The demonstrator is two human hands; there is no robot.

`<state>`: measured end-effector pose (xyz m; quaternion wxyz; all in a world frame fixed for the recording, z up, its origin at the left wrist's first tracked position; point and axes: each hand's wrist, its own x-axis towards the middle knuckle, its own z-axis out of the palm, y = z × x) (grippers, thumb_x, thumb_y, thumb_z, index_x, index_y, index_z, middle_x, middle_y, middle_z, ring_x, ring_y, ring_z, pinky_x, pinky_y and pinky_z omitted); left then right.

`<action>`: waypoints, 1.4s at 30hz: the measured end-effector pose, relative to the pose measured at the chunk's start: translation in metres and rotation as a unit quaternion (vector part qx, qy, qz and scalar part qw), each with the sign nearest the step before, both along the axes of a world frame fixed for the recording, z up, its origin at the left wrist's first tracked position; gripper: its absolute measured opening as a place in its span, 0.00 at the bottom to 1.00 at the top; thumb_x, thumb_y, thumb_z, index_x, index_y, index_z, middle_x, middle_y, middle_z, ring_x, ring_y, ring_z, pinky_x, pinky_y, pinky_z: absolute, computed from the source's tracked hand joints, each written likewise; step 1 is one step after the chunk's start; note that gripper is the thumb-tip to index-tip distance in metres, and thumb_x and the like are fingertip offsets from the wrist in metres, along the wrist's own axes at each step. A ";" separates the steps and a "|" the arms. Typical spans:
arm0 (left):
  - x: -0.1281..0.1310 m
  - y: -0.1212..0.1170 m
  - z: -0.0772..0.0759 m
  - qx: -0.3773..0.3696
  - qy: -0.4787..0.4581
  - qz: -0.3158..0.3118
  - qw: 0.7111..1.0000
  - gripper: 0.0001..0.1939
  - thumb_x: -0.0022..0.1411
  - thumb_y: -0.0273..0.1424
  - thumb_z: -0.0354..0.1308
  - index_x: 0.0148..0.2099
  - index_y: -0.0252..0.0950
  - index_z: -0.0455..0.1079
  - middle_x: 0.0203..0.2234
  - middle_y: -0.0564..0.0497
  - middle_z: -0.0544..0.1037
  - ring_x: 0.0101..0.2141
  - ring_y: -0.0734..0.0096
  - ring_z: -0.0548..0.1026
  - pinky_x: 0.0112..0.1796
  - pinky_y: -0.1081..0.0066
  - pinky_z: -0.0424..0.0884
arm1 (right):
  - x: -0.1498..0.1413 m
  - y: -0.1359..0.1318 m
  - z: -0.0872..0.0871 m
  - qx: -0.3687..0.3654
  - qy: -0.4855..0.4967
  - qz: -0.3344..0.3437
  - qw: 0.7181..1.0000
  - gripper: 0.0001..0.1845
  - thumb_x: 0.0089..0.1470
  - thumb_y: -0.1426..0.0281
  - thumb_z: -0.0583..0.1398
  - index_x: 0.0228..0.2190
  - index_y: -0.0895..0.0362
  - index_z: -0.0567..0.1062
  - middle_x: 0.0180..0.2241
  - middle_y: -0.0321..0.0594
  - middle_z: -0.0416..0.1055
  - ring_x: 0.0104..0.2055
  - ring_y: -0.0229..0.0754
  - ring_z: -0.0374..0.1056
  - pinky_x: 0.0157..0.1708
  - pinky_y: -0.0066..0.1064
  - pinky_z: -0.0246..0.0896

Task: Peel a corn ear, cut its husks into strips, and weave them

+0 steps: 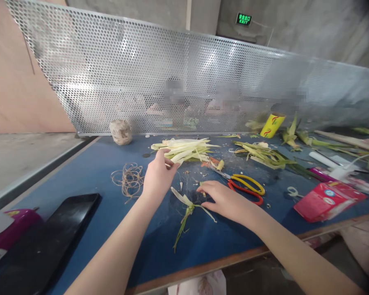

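Note:
My left hand (160,171) reaches to the front edge of a pile of pale green corn husk strips (189,149). Its fingers are curved and apart, at or touching the nearest strips. My right hand (219,198) is low over the table, thumb and fingers parted, with nothing visible gripped. Just left of it lies a small tied bundle of husk (188,209), with thin strips sticking out several ways. Scissors with yellow and red handles (244,184) rest beyond my right hand. A loose tangle of brown twine (129,180) lies left of my left hand.
A black phone (61,241) lies at left. A red packet (327,200) stands at right. More husks (261,155), a yellow roll (272,125) and a whitish lump (121,132) are farther back. A perforated metal screen (135,73) borders the table, people behind it.

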<state>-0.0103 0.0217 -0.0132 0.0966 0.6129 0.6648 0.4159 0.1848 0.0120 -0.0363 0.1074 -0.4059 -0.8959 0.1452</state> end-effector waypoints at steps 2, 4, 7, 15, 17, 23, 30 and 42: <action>0.000 0.000 0.000 0.000 0.001 0.001 1.000 0.21 0.52 0.31 0.57 0.49 0.38 0.60 0.26 0.54 0.75 0.28 0.70 0.73 0.31 0.70 0.66 | -0.005 0.001 -0.001 0.016 0.002 0.019 1.000 0.10 0.50 0.73 0.60 0.37 0.59 0.71 0.39 0.43 0.69 0.45 0.43 0.64 0.45 0.31 0.57; 0.000 -0.001 0.000 0.001 0.003 0.000 1.000 0.21 0.52 0.32 0.57 0.49 0.38 0.60 0.26 0.54 0.75 0.28 0.70 0.73 0.31 0.70 0.66 | -0.008 0.003 -0.002 0.026 -0.007 0.026 0.999 0.04 0.50 0.75 0.58 0.32 0.58 0.70 0.35 0.40 0.69 0.40 0.41 0.65 0.39 0.29 0.58; 0.000 -0.001 0.000 0.005 0.005 -0.002 1.000 0.20 0.53 0.32 0.57 0.49 0.38 0.60 0.26 0.53 0.75 0.28 0.69 0.74 0.31 0.70 0.66 | -0.013 0.006 -0.002 0.046 -0.042 0.028 0.998 0.06 0.48 0.79 0.55 0.27 0.57 0.67 0.30 0.38 0.68 0.34 0.38 0.64 0.32 0.26 0.55; 0.001 -0.003 0.002 0.007 -0.006 -0.003 1.000 0.21 0.53 0.32 0.57 0.49 0.37 0.60 0.27 0.53 0.75 0.28 0.70 0.73 0.31 0.70 0.66 | -0.020 0.014 0.001 0.073 -0.086 0.031 0.993 0.06 0.47 0.80 0.53 0.25 0.58 0.67 0.28 0.39 0.68 0.31 0.37 0.64 0.28 0.26 0.51; 0.001 -0.004 0.002 0.007 -0.005 -0.003 1.000 0.20 0.53 0.31 0.57 0.49 0.37 0.60 0.27 0.53 0.75 0.28 0.70 0.73 0.30 0.70 0.66 | -0.021 0.023 0.005 0.067 -0.062 0.030 0.995 0.06 0.46 0.79 0.53 0.25 0.59 0.68 0.27 0.39 0.68 0.29 0.36 0.63 0.28 0.25 0.51; -0.001 -0.002 0.002 0.010 -0.009 0.004 1.000 0.20 0.52 0.31 0.57 0.49 0.36 0.60 0.26 0.53 0.75 0.28 0.70 0.73 0.31 0.71 0.66 | -0.035 0.062 0.022 0.032 0.050 0.040 0.997 0.04 0.45 0.78 0.56 0.26 0.59 0.70 0.24 0.36 0.69 0.26 0.34 0.64 0.27 0.25 0.55; -0.002 -0.001 0.001 0.012 -0.013 0.004 1.000 0.20 0.52 0.32 0.57 0.49 0.37 0.61 0.26 0.53 0.75 0.27 0.70 0.73 0.30 0.71 0.66 | -0.044 0.076 0.010 0.024 0.071 0.055 0.996 0.05 0.47 0.76 0.57 0.28 0.59 0.73 0.30 0.38 0.73 0.33 0.37 0.68 0.33 0.27 0.59; -0.001 0.001 -0.001 0.012 0.002 0.005 1.000 0.18 0.52 0.32 0.57 0.47 0.39 0.62 0.27 0.53 0.75 0.25 0.72 0.72 0.29 0.72 0.65 | -0.040 0.062 0.006 0.160 -0.150 0.121 0.968 0.12 0.50 0.74 0.57 0.38 0.57 0.74 0.40 0.43 0.74 0.43 0.46 0.67 0.39 0.33 0.57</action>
